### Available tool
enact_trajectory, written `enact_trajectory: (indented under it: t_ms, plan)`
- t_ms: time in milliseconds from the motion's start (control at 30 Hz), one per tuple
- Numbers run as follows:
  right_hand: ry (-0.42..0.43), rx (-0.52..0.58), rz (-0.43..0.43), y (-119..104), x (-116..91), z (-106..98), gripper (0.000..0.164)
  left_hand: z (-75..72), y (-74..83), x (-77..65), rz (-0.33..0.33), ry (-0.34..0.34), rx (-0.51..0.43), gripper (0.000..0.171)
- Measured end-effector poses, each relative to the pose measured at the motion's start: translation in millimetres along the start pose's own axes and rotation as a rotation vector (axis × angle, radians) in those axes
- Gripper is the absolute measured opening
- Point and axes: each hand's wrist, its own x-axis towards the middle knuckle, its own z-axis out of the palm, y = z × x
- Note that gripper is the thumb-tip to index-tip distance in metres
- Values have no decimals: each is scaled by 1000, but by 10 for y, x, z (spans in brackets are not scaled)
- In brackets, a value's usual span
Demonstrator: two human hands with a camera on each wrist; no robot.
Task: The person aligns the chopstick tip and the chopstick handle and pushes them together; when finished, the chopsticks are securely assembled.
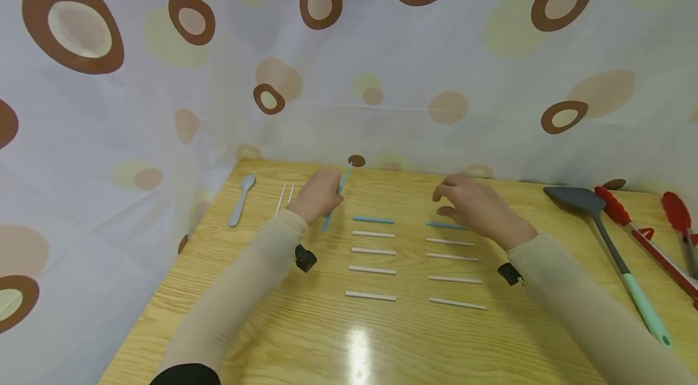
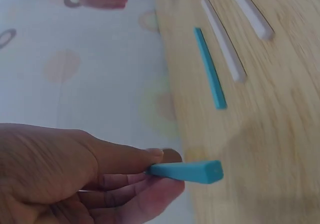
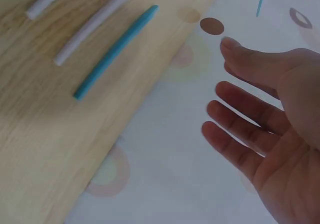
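While the left hand (image 1: 318,194), just left of centre in the head view, pinches a thin blue stick (image 2: 187,172) between thumb and fingers, the right hand (image 1: 480,206), right of centre, holds nothing, its fingers parted and loosely bent. The pinched stick slants across the upper middle of the head view, one end towards the patterned cloth (image 1: 163,100) and the other pointing down towards the table (image 1: 262,324); it appears to be lifted, and at the bottom of the left wrist view one end juts well past the fingertips. Right beside that hand is the left column of sticks (image 1: 373,251), one blue above four white, with the matching right column of sticks (image 1: 452,256) under and below the right hand. A light pinch near the middle should suit so slim a piece, since pressure at one end would probably let it pivot. Any turn is best made slowly from the wrist, with both ends in sight, and any lowering done flat rather than tip first. Sleeves and the small wrist cameras (image 1: 305,258) should stay high over the columns, as a brush could roll or skew these pieces. The empty fingers could steady a free end, lightly.
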Motion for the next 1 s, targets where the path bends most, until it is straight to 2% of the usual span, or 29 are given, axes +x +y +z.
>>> enact_trajectory:
  t_ms: [133,267,533,767,1000]
  plan:
    - [-56,34,30,31,-36,77,26,3,-143,2,-109,-49,-44,9]
    - [-60,56,23,57,-55,141,25,15,-270,9,-174,-57,-62,8]
    - [-105,77,50,93,-84,226,23,45,-422,-14,-210,4,-24,11]
    - [-155,138,71,88,-122,278,22,71,-529,-56,-276,-49,-41,13]
    - [-174,192,99,124,-163,316,20,73,-595,-72,-291,-39,-48,14]
